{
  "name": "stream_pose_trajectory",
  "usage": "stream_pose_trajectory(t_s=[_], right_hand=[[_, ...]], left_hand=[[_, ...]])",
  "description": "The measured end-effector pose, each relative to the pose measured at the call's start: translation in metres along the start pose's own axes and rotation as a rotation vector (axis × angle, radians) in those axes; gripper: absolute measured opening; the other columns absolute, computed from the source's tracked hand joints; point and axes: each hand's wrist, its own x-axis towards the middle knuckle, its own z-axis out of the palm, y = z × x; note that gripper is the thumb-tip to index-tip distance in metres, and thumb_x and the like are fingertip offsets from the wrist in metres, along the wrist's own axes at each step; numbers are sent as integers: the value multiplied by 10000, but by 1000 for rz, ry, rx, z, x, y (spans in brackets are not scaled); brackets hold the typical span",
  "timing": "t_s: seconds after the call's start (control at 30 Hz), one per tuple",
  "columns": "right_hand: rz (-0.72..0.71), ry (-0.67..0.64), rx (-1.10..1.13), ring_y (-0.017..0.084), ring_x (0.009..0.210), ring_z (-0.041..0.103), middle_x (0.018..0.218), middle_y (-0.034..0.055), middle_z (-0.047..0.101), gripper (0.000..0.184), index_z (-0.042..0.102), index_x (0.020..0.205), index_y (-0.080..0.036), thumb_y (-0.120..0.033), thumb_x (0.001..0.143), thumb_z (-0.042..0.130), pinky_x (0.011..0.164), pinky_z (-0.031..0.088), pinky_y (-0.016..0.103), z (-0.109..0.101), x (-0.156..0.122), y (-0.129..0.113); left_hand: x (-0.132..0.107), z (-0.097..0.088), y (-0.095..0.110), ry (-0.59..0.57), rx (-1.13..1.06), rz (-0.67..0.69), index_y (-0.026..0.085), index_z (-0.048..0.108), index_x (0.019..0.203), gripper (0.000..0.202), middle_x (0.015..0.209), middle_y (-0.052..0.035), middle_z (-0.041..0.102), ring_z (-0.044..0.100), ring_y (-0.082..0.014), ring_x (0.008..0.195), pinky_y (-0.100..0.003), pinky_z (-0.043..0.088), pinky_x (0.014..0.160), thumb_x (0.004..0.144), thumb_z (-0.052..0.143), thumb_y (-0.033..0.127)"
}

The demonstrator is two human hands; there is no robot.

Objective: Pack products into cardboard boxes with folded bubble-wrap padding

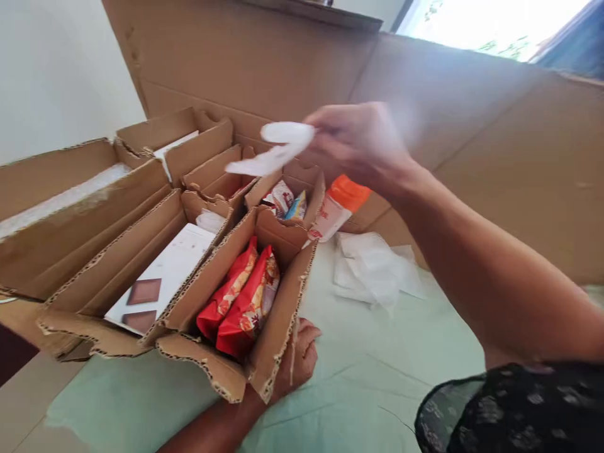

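My right hand [361, 141] is raised above the boxes, its fingers pinched on a thin, bent white piece [278, 148]. Motion blurs that piece, so its kind is unclear. Low beside the nearest cardboard box [295, 296] is my left hand [302, 352], fingers curled and partly covered by the box wall. What it holds, if anything, is hidden. Red food packets [245, 302] stand inside this box. The neighbouring box contains a flat white carton [165, 270] with brown squares printed on it and a whitish item [210, 220] at its far end.
Smaller packets [283, 198] fill a box farther back. An orange-and-white packet [340, 204] leans beside it. Crumpled translucent white sheets [372, 270] lie on the pale green cloth [349, 377]. A long box [85, 207] is at left; a tall cardboard panel [509, 170] stands behind.
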Motion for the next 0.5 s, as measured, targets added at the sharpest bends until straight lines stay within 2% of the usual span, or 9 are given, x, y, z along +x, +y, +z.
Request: stream_pose_trajectory(t_s=[0.03,0.1,0.17,0.23,0.27,0.33,0.4,0.43,0.5], right_hand=[[40,93,0,210,826,690,958,18,770,329,762,1077,-251,-333,949,470,808,554,366,-14,-32,13],[147,93,-24,229,800,697,933,5,767,308,753,1062,-312,-424,961,485,776,570,405,-30,-94,45],[226,14,-83,240,636,670,727,-3,720,267,754,982,-332,-471,916,536,632,547,392,-29,-144,78],[245,16,-189,236,456,573,557,1,637,289,743,824,-352,-542,894,537,493,457,370,-21,-166,97],[255,9,-189,240,447,577,556,6,641,311,739,814,-353,-562,899,525,481,444,372,-17,-165,98],[247,9,-88,244,515,640,642,17,702,319,744,861,-337,-561,910,522,518,472,378,-13,-144,78],[143,-12,63,219,632,692,781,30,760,272,757,944,-304,-490,916,560,612,522,362,-11,-104,34],[22,-44,110,202,689,701,848,42,775,258,761,973,-278,-422,929,552,656,527,347,-8,-80,6],[-218,-203,105,185,833,714,1002,42,787,263,766,1044,-255,-282,947,523,747,517,322,7,-32,-51]], left_hand=[[0,0,0,-3,-19,4,214,668,1088,294,1015,-50,706,624,-218,1001,-383,508,964,848,531,112],[0,0,1,-14,-44,2,211,673,1074,283,997,-54,697,619,-222,997,-400,500,981,849,530,114],[0,1,1,-24,-51,-11,213,683,1078,278,1003,-61,695,619,-229,1006,-413,497,989,855,544,123],[0,2,1,-24,-41,-33,217,695,1086,276,1011,-70,701,625,-233,1001,-411,502,978,862,560,128],[0,2,0,-24,-31,-41,217,699,1091,274,1017,-75,706,629,-235,998,-407,506,969,868,565,132],[1,3,-1,-36,-19,-50,215,700,1108,273,1045,-86,714,634,-240,1009,-407,507,967,880,571,141],[2,2,-2,-67,-25,-43,208,690,1139,286,1091,-99,714,633,-252,1046,-420,499,985,887,572,145],[2,2,-2,-80,-31,-38,203,683,1153,295,1106,-105,714,631,-258,1061,-430,494,996,888,570,139],[3,1,-2,-98,-41,-27,189,668,1177,314,1113,-120,714,629,-272,1077,-455,486,1007,893,551,119]])
